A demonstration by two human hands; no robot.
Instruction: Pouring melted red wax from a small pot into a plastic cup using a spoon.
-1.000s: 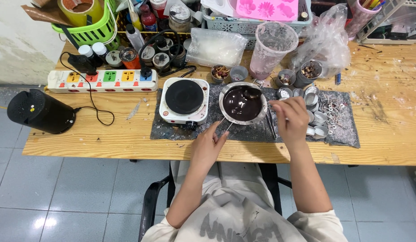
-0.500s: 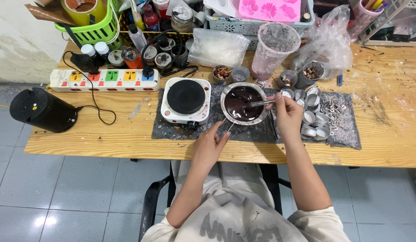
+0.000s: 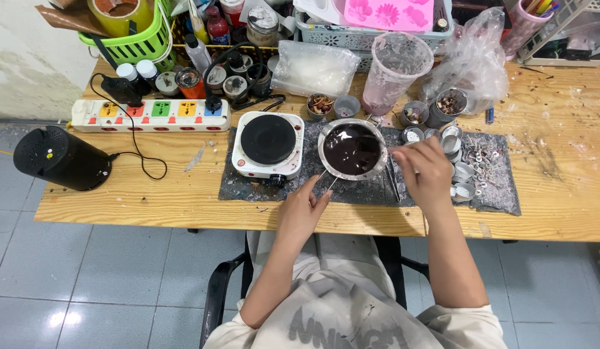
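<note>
A round metal pan (image 3: 321, 154) full of dark brown liquid (image 3: 352, 148) stands on a grey felt mat (image 3: 494, 190) in the middle of the wooden table. My left hand (image 3: 303, 210) pinches the pan's thin wire handle at its near edge. My right hand (image 3: 426, 169) hovers just right of the pan, over several small metal cups (image 3: 463, 173), fingers curled around a thin metal spoon. Only the spoon's light tip shows at the fingertips. No spoon is in the pan.
A small electric hot plate (image 3: 267, 139) sits left of the pan, cabled to a power strip (image 3: 151, 115). Metal tweezers (image 3: 392, 179) lie beside the pan. Behind are a pink jug (image 3: 394, 71), plastic bags (image 3: 313, 64), jars and a green basket (image 3: 135, 39). A black cylinder (image 3: 57, 160) stands far left.
The spoon was in the dark liquid, stirring. My right hand has lifted it out and drawn back to the right over the metal cups. My left hand stays on the handle.
</note>
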